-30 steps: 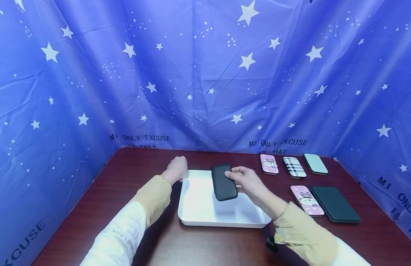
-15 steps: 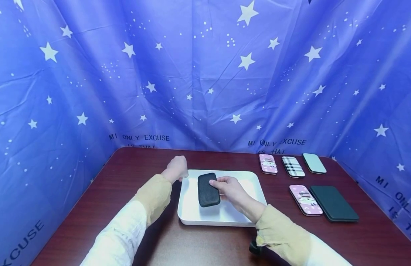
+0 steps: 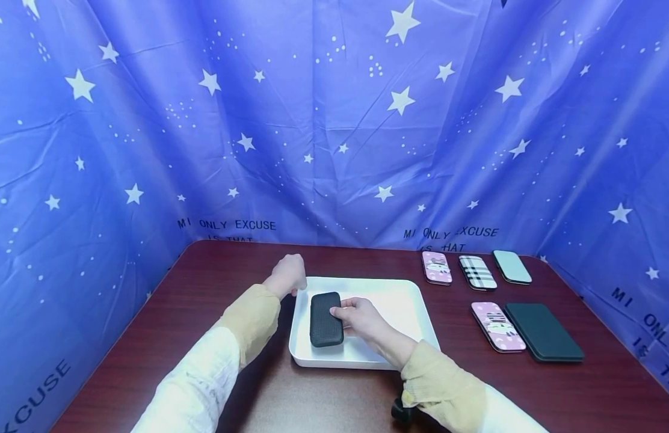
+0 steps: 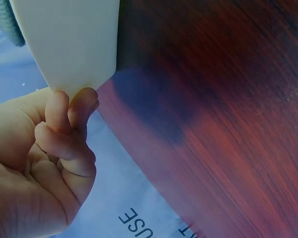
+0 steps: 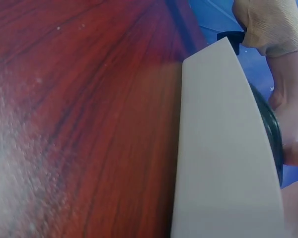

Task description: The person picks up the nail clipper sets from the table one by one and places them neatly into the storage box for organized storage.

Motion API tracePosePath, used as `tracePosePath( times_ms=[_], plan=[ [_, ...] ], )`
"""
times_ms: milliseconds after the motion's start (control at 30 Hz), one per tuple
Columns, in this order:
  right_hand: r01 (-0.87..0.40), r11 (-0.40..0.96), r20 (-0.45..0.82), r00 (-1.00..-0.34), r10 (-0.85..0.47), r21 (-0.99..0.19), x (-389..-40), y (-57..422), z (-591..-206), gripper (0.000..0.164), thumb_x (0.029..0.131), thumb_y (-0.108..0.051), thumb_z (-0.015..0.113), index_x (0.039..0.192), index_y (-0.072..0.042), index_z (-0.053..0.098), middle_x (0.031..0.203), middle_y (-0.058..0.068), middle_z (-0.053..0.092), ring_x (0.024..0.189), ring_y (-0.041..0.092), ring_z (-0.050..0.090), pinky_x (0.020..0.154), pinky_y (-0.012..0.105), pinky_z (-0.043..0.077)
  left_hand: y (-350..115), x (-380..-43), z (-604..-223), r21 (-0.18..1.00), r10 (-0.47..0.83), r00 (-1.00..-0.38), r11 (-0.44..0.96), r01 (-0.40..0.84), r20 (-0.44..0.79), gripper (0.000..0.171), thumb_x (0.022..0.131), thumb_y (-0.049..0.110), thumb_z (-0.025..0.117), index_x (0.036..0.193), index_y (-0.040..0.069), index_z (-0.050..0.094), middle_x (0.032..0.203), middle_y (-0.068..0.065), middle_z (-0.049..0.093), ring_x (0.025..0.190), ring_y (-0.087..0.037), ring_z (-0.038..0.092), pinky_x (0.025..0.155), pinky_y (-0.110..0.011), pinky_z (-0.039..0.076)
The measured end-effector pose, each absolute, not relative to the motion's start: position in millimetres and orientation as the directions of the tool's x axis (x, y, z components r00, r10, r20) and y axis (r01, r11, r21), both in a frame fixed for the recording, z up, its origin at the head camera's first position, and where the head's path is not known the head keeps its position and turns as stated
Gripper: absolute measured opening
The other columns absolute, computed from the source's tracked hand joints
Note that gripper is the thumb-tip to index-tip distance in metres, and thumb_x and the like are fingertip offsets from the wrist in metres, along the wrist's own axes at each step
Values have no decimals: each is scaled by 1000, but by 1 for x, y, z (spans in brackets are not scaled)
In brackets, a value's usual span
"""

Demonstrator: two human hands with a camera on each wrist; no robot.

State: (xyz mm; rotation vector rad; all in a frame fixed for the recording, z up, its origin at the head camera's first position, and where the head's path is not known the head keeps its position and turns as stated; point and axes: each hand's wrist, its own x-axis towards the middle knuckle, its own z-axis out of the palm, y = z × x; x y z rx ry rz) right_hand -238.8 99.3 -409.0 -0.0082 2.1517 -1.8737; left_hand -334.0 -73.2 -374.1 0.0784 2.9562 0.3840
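Note:
My right hand (image 3: 361,319) pinches a black case (image 3: 326,320) with rounded corners and a textured face, thumb on top. It holds the case over the left part of a shallow white tray (image 3: 388,300). In the right wrist view, the dark edge of the case (image 5: 270,134) shows beyond the tray's side wall (image 5: 218,148), and only part of my right hand (image 5: 295,158) is visible. My left hand (image 3: 289,275) is at the tray's far left corner. In the left wrist view, the fingertips of my left hand (image 4: 54,158) pinch the tray's corner (image 4: 69,44).
Right of the tray lie a pink patterned case (image 3: 437,267), a plaid case (image 3: 477,272) and a mint case (image 3: 512,266). Nearer are another pink case (image 3: 498,326) and a larger dark green one (image 3: 544,332). A blue starry curtain (image 3: 334,150) surrounds the brown table (image 3: 204,282).
My right hand has carried the black case left and toward the tray's near side, turning it more upright in view. My left hand has stayed at the tray's corner.

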Motion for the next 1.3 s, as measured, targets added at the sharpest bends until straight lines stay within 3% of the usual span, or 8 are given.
tracePosePath(
  times_ms=[200,533,767,900,1100,1300],
  plan=[
    [168,127,-194,-953,-231,-978,-237,97,-412,33,91,-7,61,113,15,50,88,21,69,74,17,70,72,35,61,-72,-333,-373,250,76,-987,968,38,-143,14,78,-3,60,91,-1,64,45,-1,61,44,-14,63,50,-28,51],
    [222,154,-247,-955,-164,-963,-240,84,-413,29,92,-3,59,113,14,51,90,19,67,72,15,66,71,35,61,-72,-338,-375,268,77,-984,963,32,-159,11,78,-4,60,87,0,65,44,-1,60,41,-12,60,46,-26,48],
    [193,162,-219,-963,-160,-968,-241,78,-419,27,92,-2,60,111,16,51,95,27,67,79,23,72,72,38,61,-72,-339,-375,277,80,-981,960,29,-175,18,80,-4,61,98,-2,61,46,-1,60,40,-11,58,43,-24,45],
    [186,190,-214,-967,-138,-964,-242,75,-419,27,93,-4,61,110,14,52,94,27,68,79,25,72,69,37,61,-73,-339,-374,281,81,-980,959,28,-180,16,80,-4,61,95,-2,63,48,-2,62,39,-11,57,42,-23,45],
    [196,248,-232,-965,-126,-949,-245,73,-419,29,93,-6,63,111,14,53,98,27,69,85,31,74,71,35,61,-76,-340,-372,298,78,-977,954,16,-199,23,83,-2,63,106,-2,62,54,-4,64,41,-10,58,43,-24,46],
    [157,335,-203,-973,-106,-929,-247,72,-420,26,90,-7,67,104,11,57,90,21,72,74,20,72,66,32,60,-76,-339,-371,300,78,-976,954,14,-205,29,83,-2,63,112,-4,60,54,-4,65,41,-11,59,43,-24,46]
  ],
)
